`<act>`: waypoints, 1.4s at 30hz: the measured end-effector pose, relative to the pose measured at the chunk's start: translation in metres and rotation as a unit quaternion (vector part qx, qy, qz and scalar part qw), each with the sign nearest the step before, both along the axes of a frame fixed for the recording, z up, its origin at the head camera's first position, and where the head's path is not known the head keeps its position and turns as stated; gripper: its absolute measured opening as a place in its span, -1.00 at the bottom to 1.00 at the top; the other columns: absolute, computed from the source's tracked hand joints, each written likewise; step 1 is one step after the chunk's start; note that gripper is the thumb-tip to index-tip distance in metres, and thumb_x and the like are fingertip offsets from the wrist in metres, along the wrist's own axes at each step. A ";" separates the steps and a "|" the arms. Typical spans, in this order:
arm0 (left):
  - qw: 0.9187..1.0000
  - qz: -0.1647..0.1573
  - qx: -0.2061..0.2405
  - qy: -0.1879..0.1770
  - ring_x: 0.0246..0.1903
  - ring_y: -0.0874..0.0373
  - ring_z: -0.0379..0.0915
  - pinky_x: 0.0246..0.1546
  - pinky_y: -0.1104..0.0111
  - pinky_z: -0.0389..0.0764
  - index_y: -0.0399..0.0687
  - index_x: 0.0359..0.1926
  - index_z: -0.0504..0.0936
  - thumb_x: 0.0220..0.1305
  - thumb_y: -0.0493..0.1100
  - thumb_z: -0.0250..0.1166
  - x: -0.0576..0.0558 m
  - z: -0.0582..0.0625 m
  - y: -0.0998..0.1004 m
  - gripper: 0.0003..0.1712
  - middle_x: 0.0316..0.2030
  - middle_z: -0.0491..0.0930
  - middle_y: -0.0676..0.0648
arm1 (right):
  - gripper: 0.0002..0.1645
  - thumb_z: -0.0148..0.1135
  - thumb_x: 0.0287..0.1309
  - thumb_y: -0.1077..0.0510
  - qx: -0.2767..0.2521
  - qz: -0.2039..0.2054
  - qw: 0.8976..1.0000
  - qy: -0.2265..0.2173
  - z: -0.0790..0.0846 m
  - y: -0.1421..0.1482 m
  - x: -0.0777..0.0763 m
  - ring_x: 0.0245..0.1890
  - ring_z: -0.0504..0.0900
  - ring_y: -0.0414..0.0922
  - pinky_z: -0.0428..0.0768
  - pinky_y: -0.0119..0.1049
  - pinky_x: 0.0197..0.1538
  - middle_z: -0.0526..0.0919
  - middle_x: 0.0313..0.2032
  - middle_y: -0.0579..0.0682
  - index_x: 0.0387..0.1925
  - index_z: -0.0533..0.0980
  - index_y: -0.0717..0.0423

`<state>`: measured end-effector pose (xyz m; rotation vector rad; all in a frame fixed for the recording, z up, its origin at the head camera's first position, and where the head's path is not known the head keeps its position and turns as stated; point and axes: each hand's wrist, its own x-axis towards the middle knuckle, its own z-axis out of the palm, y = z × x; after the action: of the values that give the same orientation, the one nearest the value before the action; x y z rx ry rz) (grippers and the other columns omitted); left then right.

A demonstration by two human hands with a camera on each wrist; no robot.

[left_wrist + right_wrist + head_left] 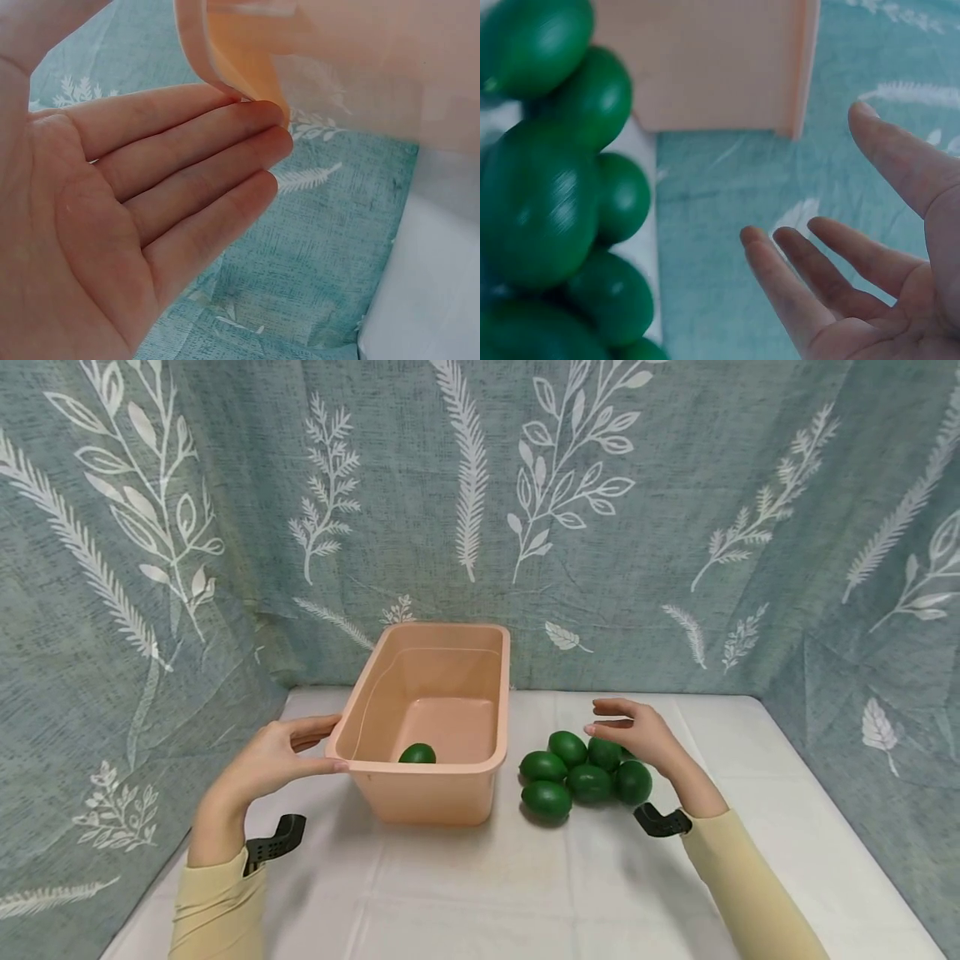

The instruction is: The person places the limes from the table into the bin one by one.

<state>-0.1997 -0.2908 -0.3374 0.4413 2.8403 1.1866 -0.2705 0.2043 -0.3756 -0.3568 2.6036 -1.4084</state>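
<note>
A peach-coloured plastic bin (427, 793) stands on the white-covered table, with one smooth dark-green oval fruit (417, 753) inside near its front wall. My left hand (262, 767) is at the bin's left front corner, thumb at the front rim and straight fingers (187, 169) touching the rim's left side. Right of the bin lies a cluster of several more green oval fruits (590, 783). Over the back right of this cluster hovers my right hand (637, 731), its fingers loosely bent and apart from the thumb, holding nothing. The right wrist view shows the green fruits (540, 202) beside that hand.
A blue-green cloth (420, 527) with white leaf prints hangs behind the table and along both sides. White cloth (450, 893) covers the table in front of the bin. Each wrist bears a black camera mount (277, 842).
</note>
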 end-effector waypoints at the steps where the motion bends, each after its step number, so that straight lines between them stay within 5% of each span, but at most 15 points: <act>1: 1.000 0.000 -0.001 0.001 0.28 -0.16 0.28 0.24 0.05 0.46 -0.02 0.32 0.39 0.07 0.15 0.41 0.000 0.000 0.000 -0.18 0.26 0.42 -0.09 | -0.16 0.27 0.14 -0.19 0.001 -0.004 1.000 0.000 -0.004 0.004 0.002 0.24 0.43 0.12 0.55 -0.02 0.21 0.35 0.31 0.17 0.34 0.28 0.10; 17: 1.000 0.004 -0.012 0.011 0.26 -0.11 0.33 0.21 0.22 0.52 0.02 0.31 0.41 0.06 0.16 0.41 0.001 -0.002 -0.003 -0.19 0.24 0.45 -0.03 | -0.10 0.27 0.13 -0.21 0.026 -0.045 0.999 -0.013 -0.045 0.046 0.023 0.25 0.40 0.18 0.52 0.07 0.22 0.34 0.30 0.23 0.35 0.25 0.21; 27: 1.000 0.004 -0.007 0.007 0.27 -0.13 0.31 0.23 0.10 0.48 0.01 0.32 0.39 0.06 0.17 0.40 -0.001 -0.002 -0.002 -0.18 0.26 0.43 -0.05 | -0.10 0.29 0.12 -0.20 0.058 -0.062 0.996 -0.007 -0.063 0.062 0.033 0.23 0.42 0.21 0.55 0.08 0.17 0.38 0.27 0.26 0.33 0.27 0.22; 42: 1.000 -0.001 0.005 0.002 0.27 -0.16 0.31 0.23 0.08 0.48 0.01 0.32 0.39 0.06 0.14 0.42 -0.001 -0.001 0.000 -0.18 0.26 0.42 -0.09 | 0.05 0.39 0.02 -0.16 0.064 -0.057 0.995 -0.047 -0.080 0.054 0.034 0.22 0.38 0.29 0.56 0.11 0.14 0.29 0.28 0.38 0.39 0.14 0.25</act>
<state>-0.2004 -0.2912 -0.3381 0.4487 2.8386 1.2008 -0.2370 0.2582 -0.4560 -0.1235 2.6569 -1.2498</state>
